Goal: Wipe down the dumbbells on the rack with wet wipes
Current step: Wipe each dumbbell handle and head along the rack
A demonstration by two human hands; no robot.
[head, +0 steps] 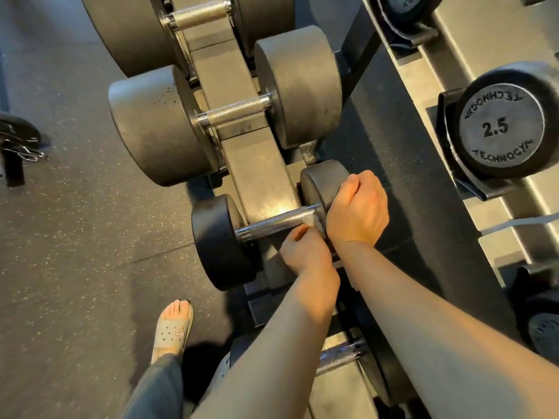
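We find the dumbbell (pixel 223 240) lying left to right, the left hand (pixel 305 252) pinching the wet wipe (pixel 310 220) at the handle's right end, the right hand (pixel 357 207) gripping the adjoining head

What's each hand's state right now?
Left hand: closed on the wet wipe at the dumbbell handle.
Right hand: curled on the dumbbell head; contents cannot be told.

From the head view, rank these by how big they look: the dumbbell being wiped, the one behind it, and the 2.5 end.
1. Dumbbell behind
2. Wiped dumbbell
3. 2.5 end, on another rack, so depth unsure
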